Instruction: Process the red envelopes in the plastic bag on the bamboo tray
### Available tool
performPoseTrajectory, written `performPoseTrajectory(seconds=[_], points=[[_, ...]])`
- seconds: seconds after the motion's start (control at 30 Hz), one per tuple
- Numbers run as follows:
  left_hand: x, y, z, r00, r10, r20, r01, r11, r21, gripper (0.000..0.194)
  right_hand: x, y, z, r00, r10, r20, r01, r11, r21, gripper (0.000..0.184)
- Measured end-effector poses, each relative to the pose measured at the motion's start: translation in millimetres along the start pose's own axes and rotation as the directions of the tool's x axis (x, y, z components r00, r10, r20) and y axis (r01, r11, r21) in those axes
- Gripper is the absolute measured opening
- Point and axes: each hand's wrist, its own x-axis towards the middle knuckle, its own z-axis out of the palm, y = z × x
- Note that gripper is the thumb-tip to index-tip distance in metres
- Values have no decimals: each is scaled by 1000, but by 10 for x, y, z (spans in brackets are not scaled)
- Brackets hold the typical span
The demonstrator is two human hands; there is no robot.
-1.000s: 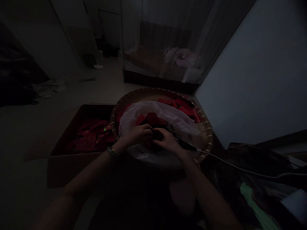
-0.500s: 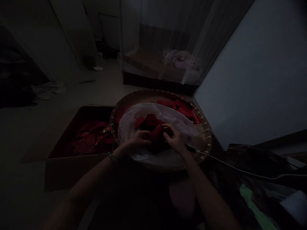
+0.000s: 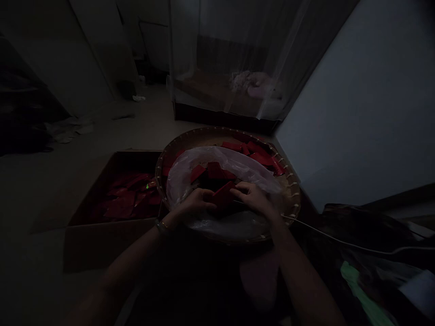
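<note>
Between my two hands is a small red packet (image 3: 224,194), held over a wide round woven basket (image 3: 295,192). My left hand (image 3: 199,200) pinches its left side, thumb and fingers closed. On the other side, my right hand (image 3: 252,197) grips the packet's upper right edge with its fingertips. A translucent plastic bag (image 3: 180,174) lies spread in the basket, with several red packets (image 3: 215,170) inside its opening. More red packets (image 3: 261,158) rest along the basket's far right side. The dim light hides detail below the held packet.
Left of the basket stands an open cardboard box (image 3: 98,240) holding many red packets. A white cable (image 3: 340,237) runs from the basket to the right. Behind are a netted bed (image 3: 224,104) and, at right, a pale wall (image 3: 367,104). Dark cloth items lie lower right.
The red packet has tilted and sits slightly lower. My right hand has moved down a little, its fingers now closer together on the packet's edge. My left hand stays on the left side.
</note>
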Motion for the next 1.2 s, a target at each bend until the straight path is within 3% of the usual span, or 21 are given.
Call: performPoseTrajectory(seconds=[0.17, 0.37, 0.47, 0.6, 0.8, 0.93, 1.03, 1.13, 1.2], points=[[-27, 11, 36, 998, -27, 54, 26, 999, 25, 39, 5, -1, 14, 975, 98, 197, -97, 995, -15, 36], [7, 1, 76, 994, 37, 105, -35, 999, -16, 46, 44, 62, 129, 982, -21, 185, 14, 999, 35, 27], [38, 16, 143, 991, 18, 131, -1, 992, -125, 43, 47, 55, 147, 984, -86, 159, 91, 995, -29, 23], [64, 9, 219, 990, -29, 137, 62, 969, -239, 42, 43, 31, 112, 979, -90, 185, 97, 995, -31, 20], [51, -30, 219, 986, -58, 155, 109, 932, -346, 41, 75, 52, 95, 975, -32, 221, 23, 999, 42, 31], [68, -37, 187, 992, -85, 98, 113, 937, -331, 44, 98, 79, 53, 969, 109, 222, -153, 970, 191, 51], [83, -48, 182, 998, -41, 51, 52, 967, -248, 44, 96, 61, -41, 938, 172, 301, -252, 935, 251, 46], [73, -66, 207, 999, 5, 52, 7, 975, -224, 42, 90, 0, -149, 850, 123, 512, -276, 932, 235, 34], [60, -78, 225, 998, 18, 56, -5, 972, -235, 43, 94, -40, -210, 807, 112, 579, -298, 925, 236, 32]])
